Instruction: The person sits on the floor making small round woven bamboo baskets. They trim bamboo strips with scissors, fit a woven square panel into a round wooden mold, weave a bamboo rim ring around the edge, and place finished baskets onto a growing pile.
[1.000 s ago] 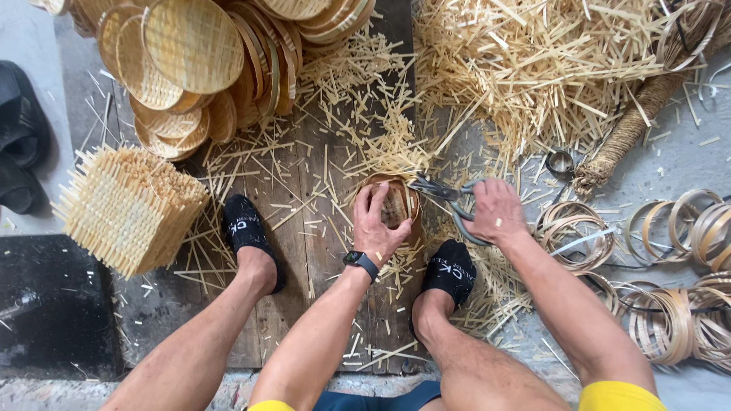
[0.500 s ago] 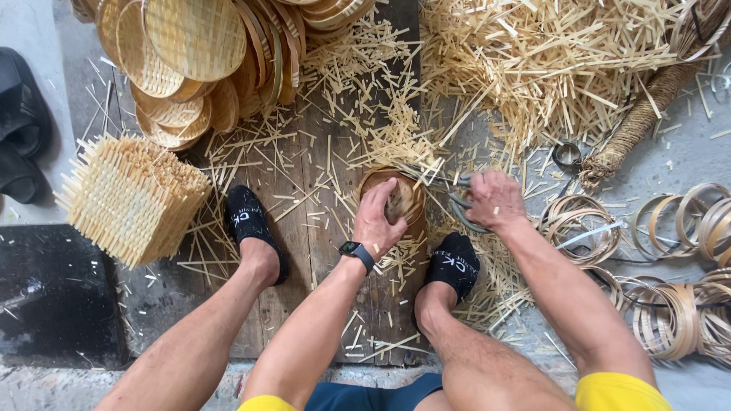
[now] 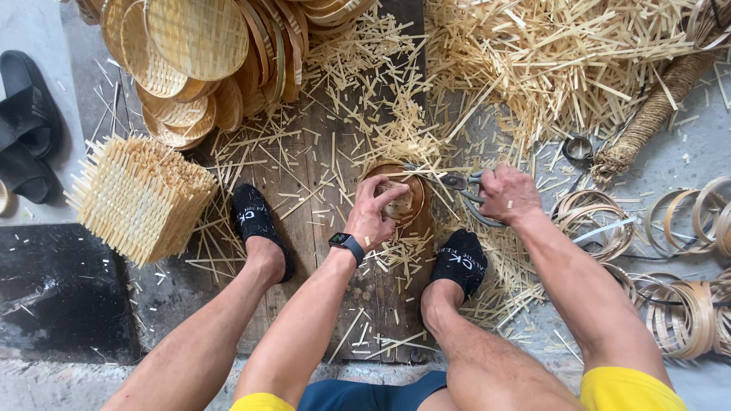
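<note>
A small round woven bamboo basket (image 3: 407, 190) sits on a wooden board (image 3: 320, 175) between my two feet. My left hand (image 3: 377, 213), a dark watch on its wrist, presses down on the basket and grips its rim. To the right, my right hand (image 3: 509, 194) is closed around the handles of metal shears (image 3: 459, 183), whose blades point at the basket's right edge. Loose bamboo trimmings lie all around the basket.
A stack of round woven trays (image 3: 202, 53) lies at the top left, and a pile of square woven mats (image 3: 137, 198) at the left. Heaped bamboo strips (image 3: 563, 61) fill the top right. Bamboo hoops (image 3: 685, 304) lie at the right. Black sandals (image 3: 27, 129) rest at the far left.
My left hand has shifted on the basket, fingers curling over its rim. My right hand has kept its grip on the shears and stayed beside the basket.
</note>
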Demonstrator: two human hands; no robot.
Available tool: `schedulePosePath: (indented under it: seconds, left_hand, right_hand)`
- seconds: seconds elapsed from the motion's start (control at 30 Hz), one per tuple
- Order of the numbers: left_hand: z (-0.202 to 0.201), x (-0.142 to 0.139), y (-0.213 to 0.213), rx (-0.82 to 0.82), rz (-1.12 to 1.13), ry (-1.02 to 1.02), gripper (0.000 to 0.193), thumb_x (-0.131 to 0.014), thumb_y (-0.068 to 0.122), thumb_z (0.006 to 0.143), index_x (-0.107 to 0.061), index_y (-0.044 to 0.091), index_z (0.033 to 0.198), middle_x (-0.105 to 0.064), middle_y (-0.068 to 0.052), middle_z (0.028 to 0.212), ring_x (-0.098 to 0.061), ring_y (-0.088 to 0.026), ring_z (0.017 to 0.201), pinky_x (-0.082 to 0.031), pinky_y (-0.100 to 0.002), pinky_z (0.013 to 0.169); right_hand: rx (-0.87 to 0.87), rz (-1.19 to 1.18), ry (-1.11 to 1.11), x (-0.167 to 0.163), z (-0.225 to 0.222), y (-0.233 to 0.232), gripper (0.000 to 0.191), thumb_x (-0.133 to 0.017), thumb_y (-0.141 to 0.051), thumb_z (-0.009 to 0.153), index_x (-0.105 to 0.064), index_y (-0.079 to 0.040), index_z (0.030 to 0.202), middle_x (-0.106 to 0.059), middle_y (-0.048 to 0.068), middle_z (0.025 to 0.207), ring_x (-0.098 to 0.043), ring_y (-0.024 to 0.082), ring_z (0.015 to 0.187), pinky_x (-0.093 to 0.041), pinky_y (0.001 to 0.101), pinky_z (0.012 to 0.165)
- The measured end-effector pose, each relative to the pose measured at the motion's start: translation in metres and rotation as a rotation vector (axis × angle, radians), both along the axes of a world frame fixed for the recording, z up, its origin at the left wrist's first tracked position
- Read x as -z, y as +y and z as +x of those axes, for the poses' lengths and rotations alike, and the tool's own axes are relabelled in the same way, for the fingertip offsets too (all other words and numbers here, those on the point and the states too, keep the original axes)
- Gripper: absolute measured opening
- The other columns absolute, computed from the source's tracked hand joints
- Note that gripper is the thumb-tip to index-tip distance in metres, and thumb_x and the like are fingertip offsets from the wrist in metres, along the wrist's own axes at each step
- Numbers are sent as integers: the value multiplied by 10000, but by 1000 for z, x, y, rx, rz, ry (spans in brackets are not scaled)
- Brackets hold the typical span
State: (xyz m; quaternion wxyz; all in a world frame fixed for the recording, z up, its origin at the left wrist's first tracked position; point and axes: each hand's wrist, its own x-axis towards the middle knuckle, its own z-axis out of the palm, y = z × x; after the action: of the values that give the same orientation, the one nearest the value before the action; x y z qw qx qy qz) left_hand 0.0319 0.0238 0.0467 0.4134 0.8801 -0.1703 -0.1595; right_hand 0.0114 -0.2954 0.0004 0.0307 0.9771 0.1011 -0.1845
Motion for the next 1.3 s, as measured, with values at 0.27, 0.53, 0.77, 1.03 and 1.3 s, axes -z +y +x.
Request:
schedulePosePath:
  seconds: [0.27,0.53,0.77,1.03,1.3]
  left_hand:
    - [10,-11,3,144,122,-64,833,-622,-152,623,-696,312,1311,-473,-140,1448,-437,-377,1369,-461,-427,1114]
    - [-13,-7,-10,-243,79,7,1044,-923,198,649,-362,210,1530,-433,-201,1440,-428,-386,1375,-409,-465,1170]
    - [-14,8,2,-105,1,-126,1107,-823,82,640,-283,130,1606,-305,-257,1594,-327,-426,1484,-387,-493,1207]
    - [-25,8,-11,-193,-46,-11,954,-811,75,773,-326,176,1588,-439,-205,1536,-438,-378,1423,-423,-480,1165]
    - [-11,6,-1,-93,-65,30,901,-660,-69,680,-490,217,1517,-561,-139,1403,-513,-344,1338,-428,-412,1179]
  right_hand:
    - [-44,-8,-138,11,8,26,313,-636,-401,819,-603,-90,824,-565,87,756,-551,205,673,-542,357,655]
    - [-30,53,-66,-14,8,13,379,-614,-430,851,-627,-55,906,-566,101,796,-569,199,718,-558,344,673]
    - [44,-46,124,-6,11,31,267,-567,-314,894,-626,-74,995,-635,103,897,-638,229,844,-565,364,747]
    - [-10,95,-155,-17,7,23,544,-737,-533,713,-630,-35,902,-626,133,857,-637,248,844,-559,365,791]
    - [267,56,317,-25,6,7,364,-607,-420,987,-623,-57,982,-647,108,931,-670,234,861,-591,386,827]
